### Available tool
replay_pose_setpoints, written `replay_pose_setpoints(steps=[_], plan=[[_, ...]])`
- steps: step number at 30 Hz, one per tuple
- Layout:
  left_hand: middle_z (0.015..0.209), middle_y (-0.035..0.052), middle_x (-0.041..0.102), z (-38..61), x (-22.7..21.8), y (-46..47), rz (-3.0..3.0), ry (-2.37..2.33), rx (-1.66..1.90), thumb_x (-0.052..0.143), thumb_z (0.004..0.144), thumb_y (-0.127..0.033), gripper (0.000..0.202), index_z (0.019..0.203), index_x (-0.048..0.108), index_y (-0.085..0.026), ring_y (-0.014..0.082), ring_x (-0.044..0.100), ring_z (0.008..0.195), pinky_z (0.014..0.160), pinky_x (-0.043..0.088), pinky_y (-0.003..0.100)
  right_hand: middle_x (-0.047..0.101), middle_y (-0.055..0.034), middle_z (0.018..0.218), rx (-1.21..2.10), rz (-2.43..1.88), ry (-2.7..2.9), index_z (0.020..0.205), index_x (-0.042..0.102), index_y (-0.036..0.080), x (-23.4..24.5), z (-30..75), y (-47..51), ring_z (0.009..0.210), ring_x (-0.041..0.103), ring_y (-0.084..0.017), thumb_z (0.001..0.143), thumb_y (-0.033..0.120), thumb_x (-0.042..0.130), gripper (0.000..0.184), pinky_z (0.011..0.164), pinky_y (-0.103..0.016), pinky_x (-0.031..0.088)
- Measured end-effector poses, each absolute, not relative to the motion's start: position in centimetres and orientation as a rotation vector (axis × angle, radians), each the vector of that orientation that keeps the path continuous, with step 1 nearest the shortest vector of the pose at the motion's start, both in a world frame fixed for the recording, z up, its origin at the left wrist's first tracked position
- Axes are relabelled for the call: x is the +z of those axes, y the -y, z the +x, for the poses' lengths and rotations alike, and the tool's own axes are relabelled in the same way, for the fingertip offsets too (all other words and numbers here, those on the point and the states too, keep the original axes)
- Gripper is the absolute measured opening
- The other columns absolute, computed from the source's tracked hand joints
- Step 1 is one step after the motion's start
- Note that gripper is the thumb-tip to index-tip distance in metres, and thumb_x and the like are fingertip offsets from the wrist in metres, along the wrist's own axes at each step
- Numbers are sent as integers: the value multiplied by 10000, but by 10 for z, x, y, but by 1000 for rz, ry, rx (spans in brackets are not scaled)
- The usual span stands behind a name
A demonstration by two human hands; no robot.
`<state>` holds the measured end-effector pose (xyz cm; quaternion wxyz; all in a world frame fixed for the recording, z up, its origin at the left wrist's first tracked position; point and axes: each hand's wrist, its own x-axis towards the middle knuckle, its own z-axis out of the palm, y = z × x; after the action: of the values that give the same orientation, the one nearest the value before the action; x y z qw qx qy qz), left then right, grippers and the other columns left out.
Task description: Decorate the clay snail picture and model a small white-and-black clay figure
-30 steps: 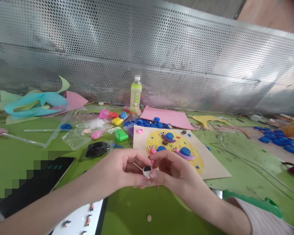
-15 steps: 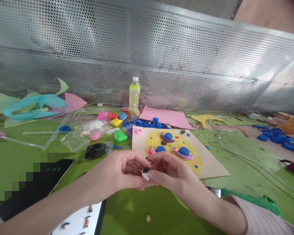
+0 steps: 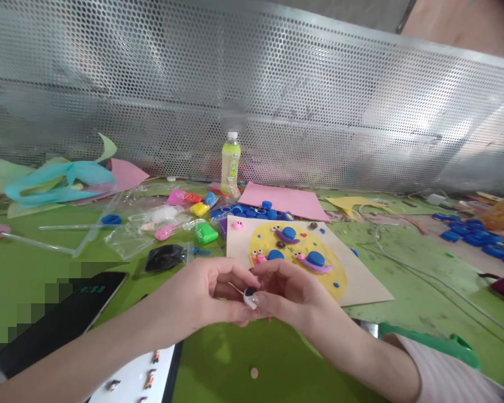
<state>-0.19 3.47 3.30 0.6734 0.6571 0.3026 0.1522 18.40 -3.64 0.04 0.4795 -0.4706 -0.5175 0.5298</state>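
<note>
Between the fingertips of both hands is a small black-and-white clay piece (image 3: 250,298). My left hand (image 3: 218,291) pinches it from the left. From the right, the thumb of my right hand (image 3: 292,294) presses on its white side. A bit of pink shows just under the right fingers, too small to name. Behind the hands lies a cream sheet (image 3: 361,285) with a yellow round patch, bearing snails of blue caps and purple and pink clay (image 3: 316,259). A small beige disc (image 3: 254,373) rests on the green table below the hands.
Left of the hands lie a dark phone (image 3: 67,319), a tablet (image 3: 138,386) with small figures on its screen, and a bag of black clay (image 3: 166,258). Coloured clay packets (image 3: 205,233), blue caps (image 3: 252,211) and a bottle (image 3: 231,165) stand farther back. A cable (image 3: 420,274) crosses the right side.
Both hands keep almost the same place and grip on the clay piece. Only a very slight shift of the fingers shows.
</note>
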Motion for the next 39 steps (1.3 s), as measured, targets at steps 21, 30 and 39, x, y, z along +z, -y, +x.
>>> replay_pose_setpoints(steps=[21,30,39], plan=[[974,30,772,-11,39,-47,1604,-944,570,800,745,-294,265,979,703,-216,209,704,948,880,547,317,651,-93,877,355,-923,2408,921,704,158,-2,200,46,789,573,-190,867,169,569,145,744,-337,492],[919,55,778,-9,37,-44,1537,-972,625,817,695,-304,279,942,725,-210,262,719,935,903,565,400,648,-73,829,412,-819,2529,973,756,189,-3,201,44,756,591,-172,893,191,594,181,777,-330,497],[932,43,792,-10,38,-45,1490,-928,539,806,713,-247,268,958,705,-206,222,725,935,917,546,343,650,-55,811,465,-837,2510,883,749,199,0,196,46,748,580,-152,895,177,593,158,750,-296,504]])
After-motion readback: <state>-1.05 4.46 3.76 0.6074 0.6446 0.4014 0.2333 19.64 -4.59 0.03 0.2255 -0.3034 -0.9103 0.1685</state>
